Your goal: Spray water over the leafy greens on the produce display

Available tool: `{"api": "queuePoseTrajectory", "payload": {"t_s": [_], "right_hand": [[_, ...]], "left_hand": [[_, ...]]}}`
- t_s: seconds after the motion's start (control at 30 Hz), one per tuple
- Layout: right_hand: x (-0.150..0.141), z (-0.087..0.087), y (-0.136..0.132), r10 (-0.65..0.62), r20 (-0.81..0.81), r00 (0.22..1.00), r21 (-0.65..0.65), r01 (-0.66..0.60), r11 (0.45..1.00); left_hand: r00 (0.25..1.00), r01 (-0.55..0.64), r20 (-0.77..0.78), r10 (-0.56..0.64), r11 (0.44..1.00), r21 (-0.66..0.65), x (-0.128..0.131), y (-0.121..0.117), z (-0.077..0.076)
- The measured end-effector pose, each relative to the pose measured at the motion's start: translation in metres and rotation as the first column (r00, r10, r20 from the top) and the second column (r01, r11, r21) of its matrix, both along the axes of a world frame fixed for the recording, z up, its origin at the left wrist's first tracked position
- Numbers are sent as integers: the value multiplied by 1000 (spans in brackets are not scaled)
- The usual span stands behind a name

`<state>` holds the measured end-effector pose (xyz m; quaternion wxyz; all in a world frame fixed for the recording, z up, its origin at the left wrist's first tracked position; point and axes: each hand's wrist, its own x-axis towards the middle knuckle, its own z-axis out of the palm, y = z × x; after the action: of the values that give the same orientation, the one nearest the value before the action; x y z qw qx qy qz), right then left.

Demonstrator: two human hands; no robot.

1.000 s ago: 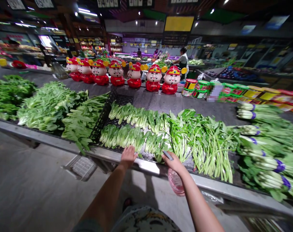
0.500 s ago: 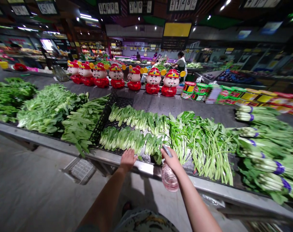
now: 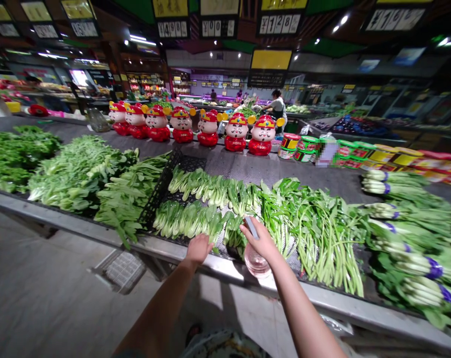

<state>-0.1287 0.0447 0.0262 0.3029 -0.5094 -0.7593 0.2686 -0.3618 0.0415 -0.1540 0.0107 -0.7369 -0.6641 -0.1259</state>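
Observation:
My right hand (image 3: 261,239) is closed around the neck of a clear pinkish spray bottle (image 3: 257,263) with a grey trigger. The bottle hangs over the front rail, its head pointing at the bok choy. My left hand (image 3: 199,248) lies palm down at the front edge of the lower row of bok choy (image 3: 184,219), thumb apart and its fingertips partly out of sight; it holds nothing that I can see. A second row of bok choy (image 3: 210,186) lies behind. Right of these, water spinach (image 3: 318,233) is spread out, some leaves wet.
A black plastic crate (image 3: 160,184) borders the bok choy on the left, with leafy greens (image 3: 76,169) beyond. Bundles with purple bands (image 3: 419,263) lie at right. Red figurines (image 3: 236,133) and stacked tubs (image 3: 307,146) line the back. A metal rail (image 3: 225,266) runs along the front.
My right hand has shifted slightly left with the spray bottle, which is now more upright and nearer the bok choy. My left hand stays almost in place. The view has tipped up slightly.

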Motion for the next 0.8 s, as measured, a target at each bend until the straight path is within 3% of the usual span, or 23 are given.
{"api": "queuePoseTrajectory", "payload": {"t_s": [0.13,0.27,0.5,0.67,0.8], "right_hand": [[-13,4,8,17,106,994,53,-23,998],[-24,-2,18,8,38,999,61,-10,998],[-41,-11,24,31,-168,985,-41,-39,998],[-51,-4,17,10,-125,992,-6,-10,1000],[-53,-9,14,-13,-83,997,-17,11,1000]], "left_hand": [[1000,4,-6,-4,1000,25,2,12,0],[1000,-5,-10,6,999,36,2,17,-11],[1000,-29,1,29,999,39,1,18,-33],[1000,15,-4,-14,988,155,-1,15,-38],[1000,25,6,-27,977,209,-2,13,-43]]}}
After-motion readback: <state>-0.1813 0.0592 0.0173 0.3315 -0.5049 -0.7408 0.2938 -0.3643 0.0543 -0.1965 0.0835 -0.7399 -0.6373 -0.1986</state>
